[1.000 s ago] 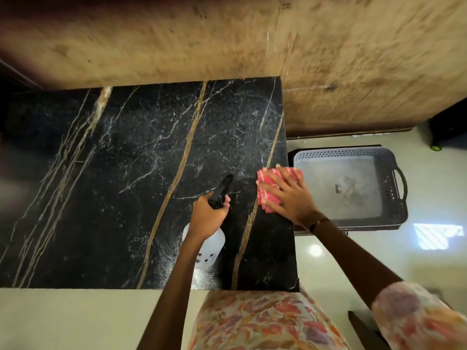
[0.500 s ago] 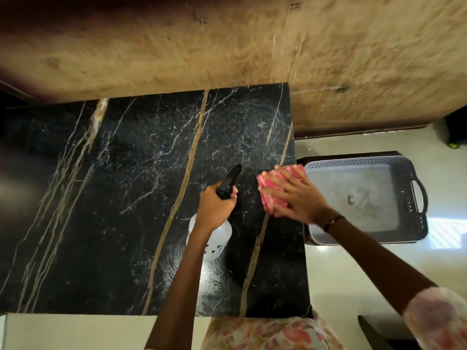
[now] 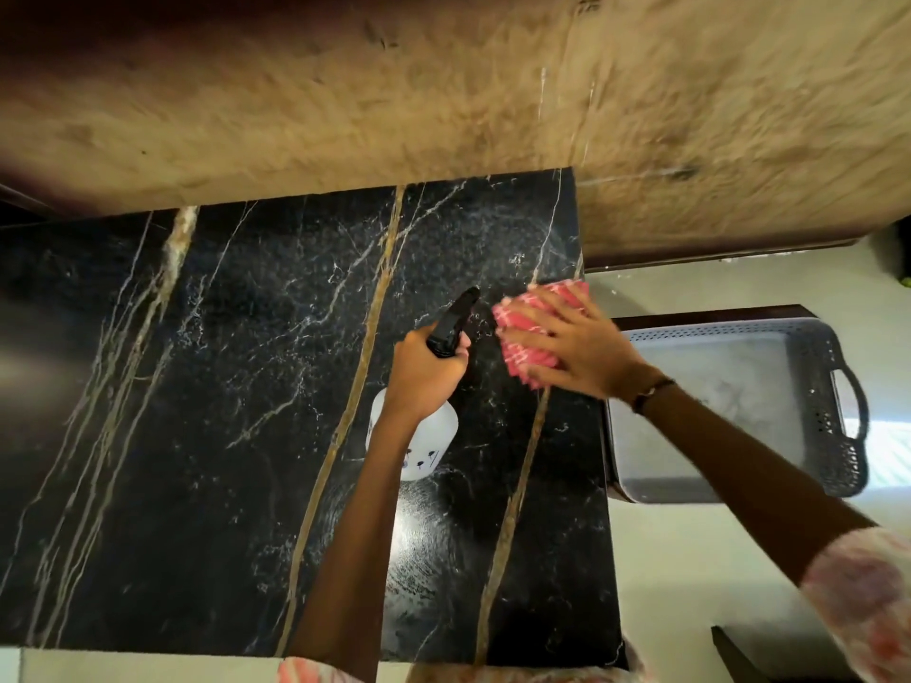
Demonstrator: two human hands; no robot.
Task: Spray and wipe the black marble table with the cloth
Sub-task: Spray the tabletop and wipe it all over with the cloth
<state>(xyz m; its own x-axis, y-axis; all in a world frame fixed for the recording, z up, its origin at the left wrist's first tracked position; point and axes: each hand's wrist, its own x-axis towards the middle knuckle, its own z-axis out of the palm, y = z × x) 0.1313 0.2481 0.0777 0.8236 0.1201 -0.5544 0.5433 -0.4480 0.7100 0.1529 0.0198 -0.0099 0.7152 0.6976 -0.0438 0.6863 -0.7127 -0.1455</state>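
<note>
A red-and-white cloth (image 3: 540, 332) is pressed flat onto the black marble table (image 3: 197, 436) near its right edge by the right hand (image 3: 577, 354), fingers spread. Just left of it, a white spray bottle (image 3: 419, 443) with a black trigger head is gripped by the left hand (image 3: 426, 372), fingers curled round it. At the right of the frame a grey perforated basket (image 3: 833, 396) is seen on the floor; its contents cannot be told.
</note>
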